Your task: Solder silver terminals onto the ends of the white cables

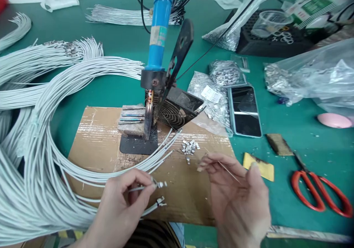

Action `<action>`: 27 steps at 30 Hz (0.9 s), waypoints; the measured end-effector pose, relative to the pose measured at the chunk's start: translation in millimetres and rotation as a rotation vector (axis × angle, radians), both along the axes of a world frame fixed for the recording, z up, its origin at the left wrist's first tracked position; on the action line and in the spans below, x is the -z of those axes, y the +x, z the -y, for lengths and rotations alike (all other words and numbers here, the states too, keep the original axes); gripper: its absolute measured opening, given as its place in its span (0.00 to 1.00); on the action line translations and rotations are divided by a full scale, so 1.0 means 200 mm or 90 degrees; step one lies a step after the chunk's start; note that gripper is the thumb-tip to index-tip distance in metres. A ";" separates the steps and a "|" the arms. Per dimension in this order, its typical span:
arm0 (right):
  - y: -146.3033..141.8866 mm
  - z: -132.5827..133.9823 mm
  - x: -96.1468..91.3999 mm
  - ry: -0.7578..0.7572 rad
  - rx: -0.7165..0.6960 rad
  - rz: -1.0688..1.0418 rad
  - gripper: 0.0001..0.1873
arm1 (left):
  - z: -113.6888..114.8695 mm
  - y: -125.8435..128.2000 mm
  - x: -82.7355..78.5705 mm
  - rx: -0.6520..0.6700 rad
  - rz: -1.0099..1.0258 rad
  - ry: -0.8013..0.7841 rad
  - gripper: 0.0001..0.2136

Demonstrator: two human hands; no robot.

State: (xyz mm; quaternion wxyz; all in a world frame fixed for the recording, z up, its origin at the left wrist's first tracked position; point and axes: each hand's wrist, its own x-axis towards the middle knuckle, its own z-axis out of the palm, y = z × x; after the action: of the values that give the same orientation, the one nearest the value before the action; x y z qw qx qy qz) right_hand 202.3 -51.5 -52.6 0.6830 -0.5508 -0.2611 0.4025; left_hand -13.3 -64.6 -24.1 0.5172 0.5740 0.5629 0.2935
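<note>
My left hand (124, 200) pinches a white cable (136, 189) near its end, where small metal tabs (162, 184) show beyond the fingertips. Just below it lies another cable end with metal tabs (160, 201). To the right, my right hand (235, 192) is turned palm up, its fingers curled and the thumb apart. A thin wire (229, 172) runs across its palm and between the fingers. Between the hands and farther back is a small pile of metal tabs (190, 147) on the cardboard (193, 189). Several loose cable ends (163, 156) point toward that pile.
A blue-handled soldering iron (157, 52) stands tip down in front of me, beside a grey block (131, 119). Large white cable bundles (30, 141) fill the left. At right lie red-handled scissors (318, 189), a yellow sponge (258, 166), a phone (245, 109) and bags of metal parts (225, 73).
</note>
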 end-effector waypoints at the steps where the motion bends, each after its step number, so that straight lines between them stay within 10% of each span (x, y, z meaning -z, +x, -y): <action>1: 0.04 0.01 0.02 -0.010 0.003 -0.019 0.26 | 0.03 -0.02 0.01 0.049 -0.037 0.037 0.08; 12: 0.10 0.08 0.08 -0.125 -0.087 0.270 0.23 | 0.20 -0.29 0.23 0.054 -0.429 0.382 0.08; 27: 0.05 0.01 0.10 -0.145 -0.105 0.442 0.16 | 0.11 -0.14 -0.02 0.027 -0.195 0.126 0.06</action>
State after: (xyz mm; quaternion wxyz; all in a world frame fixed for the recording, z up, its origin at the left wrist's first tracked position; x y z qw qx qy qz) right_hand 213.2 -54.4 -73.6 0.4533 -0.7041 -0.4742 0.2720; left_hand -40.8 -87.6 -20.5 0.3722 0.6720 0.5912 0.2456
